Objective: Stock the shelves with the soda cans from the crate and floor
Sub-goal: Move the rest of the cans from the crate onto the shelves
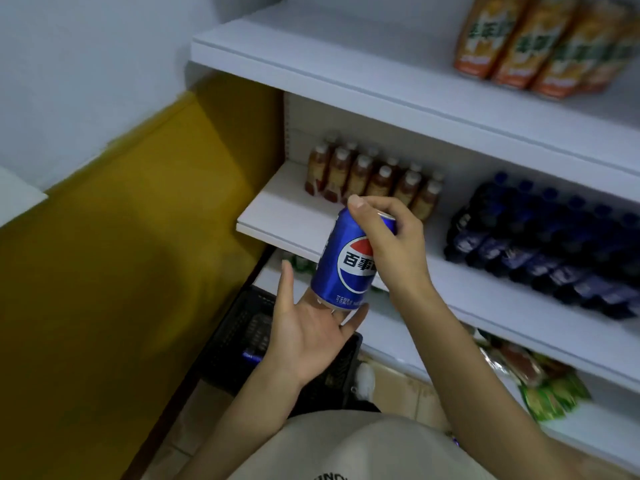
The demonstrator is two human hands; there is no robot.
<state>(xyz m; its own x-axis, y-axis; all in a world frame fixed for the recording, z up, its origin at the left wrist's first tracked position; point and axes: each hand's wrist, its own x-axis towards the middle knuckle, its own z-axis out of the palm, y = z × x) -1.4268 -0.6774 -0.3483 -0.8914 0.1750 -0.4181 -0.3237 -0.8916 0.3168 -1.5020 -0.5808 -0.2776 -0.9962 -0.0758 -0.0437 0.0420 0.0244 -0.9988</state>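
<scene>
A blue Pepsi can [346, 268] is held upright in the air in front of the white shelf unit. My right hand [391, 244] grips its top from above, fingers curled round the rim. My left hand [308, 327] lies flat, palm up, under the can's base, fingers straight, and seems to touch it. Below my hands a black plastic crate [239, 337] stands on the floor; part of another blue can [252, 356] shows inside it. The middle shelf [287, 209] has a bare white stretch at its left end.
Brown tea bottles [374, 178] and dark blue cola bottles [540, 244] stand on the middle shelf. Orange drink cartons [533, 43] sit on the top shelf. Snack bags [540, 379] lie on the lower shelf. A yellow and white wall [104, 237] is to the left.
</scene>
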